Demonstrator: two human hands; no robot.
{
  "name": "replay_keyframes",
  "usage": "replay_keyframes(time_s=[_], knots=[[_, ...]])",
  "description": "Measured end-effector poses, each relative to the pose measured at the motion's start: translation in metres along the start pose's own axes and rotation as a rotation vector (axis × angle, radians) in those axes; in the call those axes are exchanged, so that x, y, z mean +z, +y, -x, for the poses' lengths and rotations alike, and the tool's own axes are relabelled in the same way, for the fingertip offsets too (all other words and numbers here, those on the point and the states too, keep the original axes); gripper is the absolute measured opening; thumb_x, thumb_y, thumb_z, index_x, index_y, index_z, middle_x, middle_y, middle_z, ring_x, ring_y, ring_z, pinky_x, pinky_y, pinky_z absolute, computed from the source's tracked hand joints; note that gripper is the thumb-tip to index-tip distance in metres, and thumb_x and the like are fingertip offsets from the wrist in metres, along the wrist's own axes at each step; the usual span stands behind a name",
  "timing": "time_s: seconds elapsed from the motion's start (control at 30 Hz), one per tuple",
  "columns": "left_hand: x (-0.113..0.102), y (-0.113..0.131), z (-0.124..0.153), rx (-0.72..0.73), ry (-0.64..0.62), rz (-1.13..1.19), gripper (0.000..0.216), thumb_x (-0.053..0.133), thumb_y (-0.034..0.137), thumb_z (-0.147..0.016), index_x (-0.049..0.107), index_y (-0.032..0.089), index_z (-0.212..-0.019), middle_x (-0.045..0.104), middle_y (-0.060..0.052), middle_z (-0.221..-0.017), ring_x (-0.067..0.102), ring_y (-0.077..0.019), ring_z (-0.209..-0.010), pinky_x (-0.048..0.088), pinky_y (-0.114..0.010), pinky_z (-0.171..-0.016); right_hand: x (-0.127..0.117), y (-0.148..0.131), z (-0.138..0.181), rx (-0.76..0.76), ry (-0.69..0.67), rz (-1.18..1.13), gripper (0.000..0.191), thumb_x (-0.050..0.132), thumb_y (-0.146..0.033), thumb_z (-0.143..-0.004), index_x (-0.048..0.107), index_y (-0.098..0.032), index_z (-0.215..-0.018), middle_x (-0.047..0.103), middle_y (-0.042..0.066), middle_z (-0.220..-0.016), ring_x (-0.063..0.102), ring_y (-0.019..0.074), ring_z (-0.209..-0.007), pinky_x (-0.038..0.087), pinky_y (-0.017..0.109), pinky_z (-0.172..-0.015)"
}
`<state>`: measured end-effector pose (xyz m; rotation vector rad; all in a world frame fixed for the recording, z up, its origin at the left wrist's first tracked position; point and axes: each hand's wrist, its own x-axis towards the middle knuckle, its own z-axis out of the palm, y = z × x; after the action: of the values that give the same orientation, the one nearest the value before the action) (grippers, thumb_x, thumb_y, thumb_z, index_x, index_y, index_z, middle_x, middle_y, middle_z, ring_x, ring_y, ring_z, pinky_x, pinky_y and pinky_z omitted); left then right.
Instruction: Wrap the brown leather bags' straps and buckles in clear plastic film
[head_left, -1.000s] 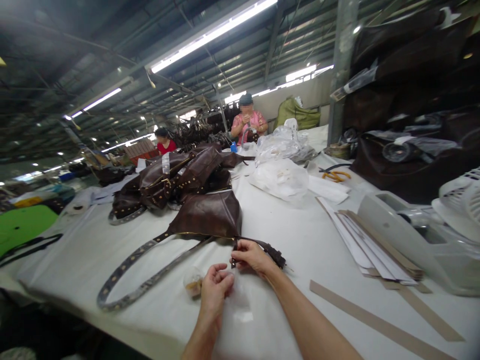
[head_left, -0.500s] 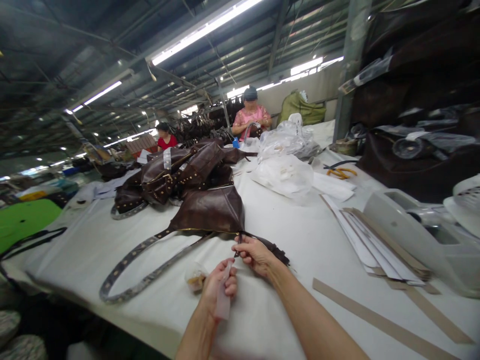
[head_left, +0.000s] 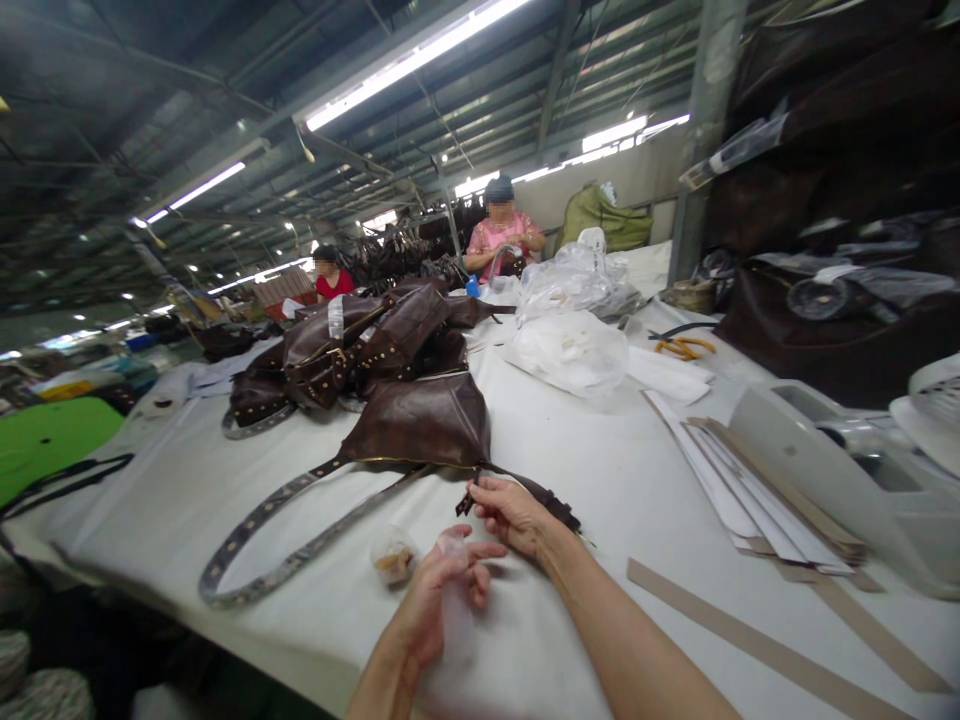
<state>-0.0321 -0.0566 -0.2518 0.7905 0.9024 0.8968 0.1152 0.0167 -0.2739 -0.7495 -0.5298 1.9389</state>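
Note:
A dark brown leather bag (head_left: 420, 420) lies on the white-covered table, its gold zipper edge toward me and its studded strap (head_left: 259, 505) looping to the left. My right hand (head_left: 510, 512) pinches a small dark leather zipper pull (head_left: 464, 500) at the bag's near right corner. Just below it, my left hand (head_left: 442, 580) holds a thin translucent strip (head_left: 459, 625), slightly blurred, which hangs down across the palm. Some of its fingers stretch toward the right hand, apart from the pull. Left of that hand sits a small clear plastic bag (head_left: 394, 557) with yellowish-brown contents.
More brown bags (head_left: 352, 345) are heaped behind. Crumpled clear plastic (head_left: 570, 345), orange-handled scissors (head_left: 684, 348) and a stack of card strips (head_left: 765, 490) lie to the right, near a pale plastic bin (head_left: 832, 480). Across the table a person in pink (head_left: 502, 235) handles a bag.
My left hand has opened its fingers somewhat and come away from the zipper pull, the strip still with it. The pull now swings left from my right hand, which has barely moved.

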Motion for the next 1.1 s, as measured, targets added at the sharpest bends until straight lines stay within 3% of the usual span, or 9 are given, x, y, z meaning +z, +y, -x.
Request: replay_keyframes(time_s=[0.1, 0.27, 0.43, 0.57, 0.7, 0.8, 1.1], knots=[[-0.001, 0.005, 0.003, -0.044, -0.088, -0.255, 0.044, 0.071, 0.041, -0.069, 0.058, 0.012, -0.099, 0.068, -0.015, -0.094, 0.057, -0.0145, -0.063, 0.041, -0.025, -0.057, -0.002, 0.0, -0.004, 0.008, 0.036, -0.006, 0.021, 0.081, -0.016, -0.067, 0.06, -0.013, -0.071, 0.062, -0.003, -0.063, 0.049, 0.0012, -0.043, 0.024, 0.008, -0.028], [0.002, 0.006, 0.002, 0.001, 0.033, -0.553, 0.038, 0.062, 0.052, -0.076, 0.054, 0.018, -0.09, 0.054, 0.003, -0.053, 0.049, -0.0116, -0.046, 0.039, -0.022, -0.047, -0.002, 0.001, -0.006, 0.089, 0.081, -0.038, 0.014, 0.074, -0.016, -0.076, 0.062, -0.01, -0.074, 0.067, 0.002, -0.07, 0.055, 0.0017, -0.046, 0.034, 0.007, -0.033], [0.005, 0.001, 0.0, 0.001, 0.036, -0.377, 0.039, 0.062, 0.056, -0.074, 0.042, 0.023, -0.08, 0.054, 0.005, -0.063, 0.043, -0.0072, -0.037, 0.027, -0.019, -0.037, 0.001, 0.002, -0.006, 0.106, 0.08, -0.068, 0.018, 0.075, -0.015, -0.076, 0.058, -0.013, -0.072, 0.067, 0.002, -0.07, 0.058, 0.0026, -0.048, 0.042, 0.007, -0.038], [0.001, 0.001, 0.0, 0.043, 0.092, -0.366, 0.038, 0.074, 0.049, -0.065, 0.053, 0.017, -0.069, 0.063, -0.003, -0.066, 0.055, -0.0111, -0.051, 0.04, -0.022, -0.048, 0.002, 0.001, -0.003, 0.104, 0.057, -0.062, 0.018, 0.075, -0.015, -0.076, 0.058, -0.013, -0.072, 0.067, 0.001, -0.071, 0.059, 0.0025, -0.051, 0.045, 0.006, -0.042], [-0.007, 0.004, -0.004, 0.048, 0.241, -0.361, 0.039, 0.079, 0.047, -0.058, 0.067, 0.011, -0.068, 0.068, -0.009, -0.07, 0.058, -0.0132, -0.059, 0.042, -0.022, -0.055, 0.002, 0.0, -0.002, 0.091, 0.049, -0.032, 0.015, 0.074, -0.018, -0.078, 0.06, -0.013, -0.075, 0.068, 0.002, -0.073, 0.06, 0.0032, -0.051, 0.044, 0.007, -0.04], [-0.011, 0.004, -0.007, 0.03, 0.284, -0.314, 0.043, 0.081, 0.048, -0.054, 0.07, 0.01, -0.071, 0.07, -0.011, -0.074, 0.062, -0.017, -0.067, 0.045, -0.024, -0.058, 0.001, 0.0, -0.001, 0.081, 0.053, -0.001, 0.015, 0.073, -0.02, -0.079, 0.06, -0.013, -0.075, 0.069, 0.002, -0.074, 0.059, 0.0032, -0.049, 0.042, 0.008, -0.038], [-0.005, 0.002, -0.016, 0.045, 0.38, -0.282, 0.04, 0.083, 0.042, -0.047, 0.07, 0.01, -0.066, 0.068, -0.009, -0.066, 0.058, -0.0136, -0.058, 0.043, -0.022, -0.054, 0.005, -0.001, 0.004, 0.058, 0.017, 0.092, 0.016, 0.074, -0.02, -0.074, 0.061, -0.012, -0.071, 0.069, 0.001, -0.07, 0.048, 0.0007, -0.041, 0.033, 0.008, -0.034]])
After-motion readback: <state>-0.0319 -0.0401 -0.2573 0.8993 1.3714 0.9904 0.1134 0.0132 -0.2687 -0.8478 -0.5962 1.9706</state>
